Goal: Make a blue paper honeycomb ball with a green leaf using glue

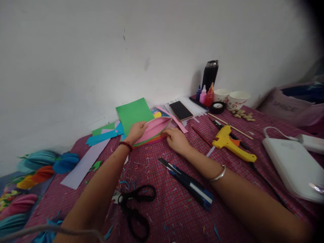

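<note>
A stack of coloured paper [155, 130], pink uppermost with green, orange and other colours beneath, lies near the wall end of the table. Its top pink sheet bows up at the edge. My left hand [137, 131] pinches the stack's left edge between thumb and fingers. On the right edge, my right hand [176, 139] has its fingers curled against the paper; its fingertips are partly hidden. Behind the stack is a green sheet [136, 113], and a pink strip [174, 121] lies to its right. Closer to me are a utility knife [187, 184] and black-handled scissors [134, 206].
To the right lie a yellow glue gun [231, 143], a phone [181, 110], black tape [217, 107], paper cups [238, 100], peanuts [241, 114] and a white device [293, 168]. A black flask [210, 74] stands by the wall. Folded paper ornaments [37, 160] sit at left.
</note>
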Demonstrator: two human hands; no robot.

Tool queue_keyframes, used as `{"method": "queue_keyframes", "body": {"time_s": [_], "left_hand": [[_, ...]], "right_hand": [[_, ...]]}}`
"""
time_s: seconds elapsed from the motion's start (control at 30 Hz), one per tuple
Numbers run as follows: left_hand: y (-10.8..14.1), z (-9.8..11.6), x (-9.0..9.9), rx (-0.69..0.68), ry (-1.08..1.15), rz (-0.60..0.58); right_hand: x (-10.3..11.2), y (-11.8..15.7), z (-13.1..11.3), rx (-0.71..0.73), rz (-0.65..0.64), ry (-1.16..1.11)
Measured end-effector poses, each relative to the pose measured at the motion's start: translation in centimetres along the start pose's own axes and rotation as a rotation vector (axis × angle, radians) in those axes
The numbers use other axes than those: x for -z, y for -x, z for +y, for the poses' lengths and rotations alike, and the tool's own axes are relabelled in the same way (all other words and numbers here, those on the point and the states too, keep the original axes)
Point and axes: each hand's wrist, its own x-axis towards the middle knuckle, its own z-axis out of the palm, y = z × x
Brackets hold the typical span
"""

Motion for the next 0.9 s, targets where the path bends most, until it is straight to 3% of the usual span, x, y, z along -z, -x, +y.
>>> {"method": "queue_keyframes", "body": {"time_s": [0.23, 0.4, 0.5, 0.63, 0.9], "left_hand": [[0.1, 0.2, -0.4, -0.031, 0.049, 0.008], [2.7, 1.2, -1.2, -0.059, 0.088, 0.044], [4.0, 1.0, -2.3, -0.085, 0.119, 0.081], [4.5, 0.1, -2.9, -0.193, 0.168, 0.097], [4.0, -1.3, -1.3, -0.463, 0.188, 0.047]], "right_hand": [[0.0, -0.2, -0.3, 0.048, -0.045, 0.030], [0.3, 0.2, -0.4, 0.070, -0.089, -0.033], [0.2, 0.2, 0.1, 0.052, -0.088, 0.041], [0.2, 0.1, 0.3, 0.016, -0.119, 0.106], [0.3, 0.3, 0.6, 0.020, -0.116, 0.136]]}}
